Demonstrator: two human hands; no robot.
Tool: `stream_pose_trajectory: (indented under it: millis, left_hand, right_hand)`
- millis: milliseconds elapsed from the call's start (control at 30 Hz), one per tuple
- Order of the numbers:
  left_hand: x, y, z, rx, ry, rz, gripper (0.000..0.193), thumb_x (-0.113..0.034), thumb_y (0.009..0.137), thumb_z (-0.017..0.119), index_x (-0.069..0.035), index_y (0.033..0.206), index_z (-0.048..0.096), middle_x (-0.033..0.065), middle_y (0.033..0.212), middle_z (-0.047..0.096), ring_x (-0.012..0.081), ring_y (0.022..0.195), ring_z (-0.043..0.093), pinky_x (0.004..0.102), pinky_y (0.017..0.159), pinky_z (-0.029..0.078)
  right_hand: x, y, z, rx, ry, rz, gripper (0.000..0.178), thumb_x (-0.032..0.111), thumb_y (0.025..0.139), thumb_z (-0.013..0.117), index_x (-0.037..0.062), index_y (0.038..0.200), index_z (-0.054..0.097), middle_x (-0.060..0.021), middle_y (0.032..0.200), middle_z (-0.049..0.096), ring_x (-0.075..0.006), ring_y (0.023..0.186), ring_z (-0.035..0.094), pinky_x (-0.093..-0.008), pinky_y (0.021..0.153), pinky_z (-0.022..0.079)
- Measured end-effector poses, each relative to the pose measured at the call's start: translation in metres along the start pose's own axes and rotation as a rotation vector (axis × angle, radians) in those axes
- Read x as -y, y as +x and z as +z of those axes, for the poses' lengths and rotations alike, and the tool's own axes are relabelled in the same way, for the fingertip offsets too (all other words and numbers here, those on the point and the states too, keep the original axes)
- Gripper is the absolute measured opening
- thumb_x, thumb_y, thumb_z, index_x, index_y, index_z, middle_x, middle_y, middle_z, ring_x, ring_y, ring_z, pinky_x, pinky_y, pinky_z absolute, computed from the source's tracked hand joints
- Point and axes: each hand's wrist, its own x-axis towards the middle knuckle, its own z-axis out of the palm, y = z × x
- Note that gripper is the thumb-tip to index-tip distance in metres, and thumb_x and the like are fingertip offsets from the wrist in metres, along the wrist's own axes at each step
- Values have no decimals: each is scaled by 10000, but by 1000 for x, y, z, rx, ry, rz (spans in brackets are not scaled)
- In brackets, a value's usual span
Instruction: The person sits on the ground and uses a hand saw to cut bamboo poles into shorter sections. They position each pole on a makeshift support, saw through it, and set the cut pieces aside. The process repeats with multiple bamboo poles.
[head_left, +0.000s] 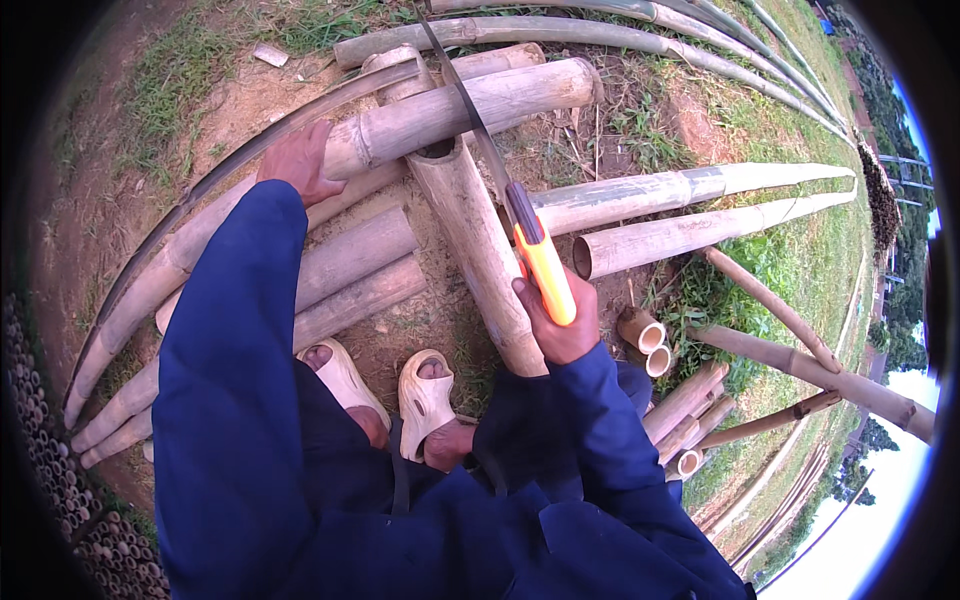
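Observation:
My right hand [562, 325] is closed round the yellow-orange handle of a hand saw [545, 262]. The saw's long dark blade slants up and away, lying across a thick bamboo pole [415, 125] a little short of its far right end. My left hand [298, 162] grips the same pole from above, left of the blade, its thumb pointing to the right. Under the pole, a bamboo post [470, 240] with an open hollow top slopes down between my legs. How deep the blade sits in the pole I cannot tell.
More bamboo poles [640, 200] lie right of the post, and shorter lengths [350, 255] lie left of it. A split bamboo strip [250, 135] curves along the left. Cut pieces [690, 410] are piled by my right leg. My feet in pale sandals [350, 380] stand close by.

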Motion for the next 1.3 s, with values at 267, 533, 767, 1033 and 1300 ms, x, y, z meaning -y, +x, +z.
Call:
stream_pose_trajectory:
  millis: [267, 533, 767, 1033, 1300]
  left_hand:
    - [-12, -8, 0, -3, -2, -27, 812, -422, 707, 884, -69, 1334, 505, 161, 1265, 663, 384, 1149, 661, 474, 982, 533]
    - [-2, 4, -4, -13, -10, -24, 877, -400, 697, 887, -73, 1414, 501, 179, 1299, 665, 396, 1176, 648, 474, 1006, 523]
    - [-8, -5, -1, -23, -15, -65, 877, -370, 676, 886, -101, 1423, 513, 189, 1310, 665, 401, 1183, 646, 480, 1014, 523]
    - [-9, 9, -2, 3, -49, -20, 857, -373, 672, 889, -87, 1392, 524, 198, 1309, 658, 396, 1197, 640, 479, 1009, 521]
    - [-8, -1, 5, -83, 2, 9, 858, -403, 696, 879, -78, 1402, 517, 187, 1301, 667, 399, 1150, 658, 474, 1002, 526]
  right_hand:
    - [19, -19, -26, -1, -18, 72, 222, 37, 923, 728, -51, 1126, 720, -147, 781, 715, -172, 707, 687, -331, 679, 537]
    - [6, 5, -5, 25, 15, 15, 230, 87, 925, 759, -17, 1123, 708, -208, 811, 694, -288, 713, 701, -371, 686, 535]
    - [49, -54, -53, 52, -103, 67, 344, 11, 903, 733, -39, 1242, 710, -154, 864, 763, -212, 754, 758, -304, 719, 559]
    - [5, 24, -2, 1, 11, -33, 210, 99, 912, 747, -11, 1088, 715, -223, 804, 698, -392, 720, 708, -397, 675, 538]
    - [43, -39, -45, -8, -69, 39, 240, 30, 905, 722, -10, 1142, 729, -190, 844, 735, -326, 728, 744, -349, 675, 555]
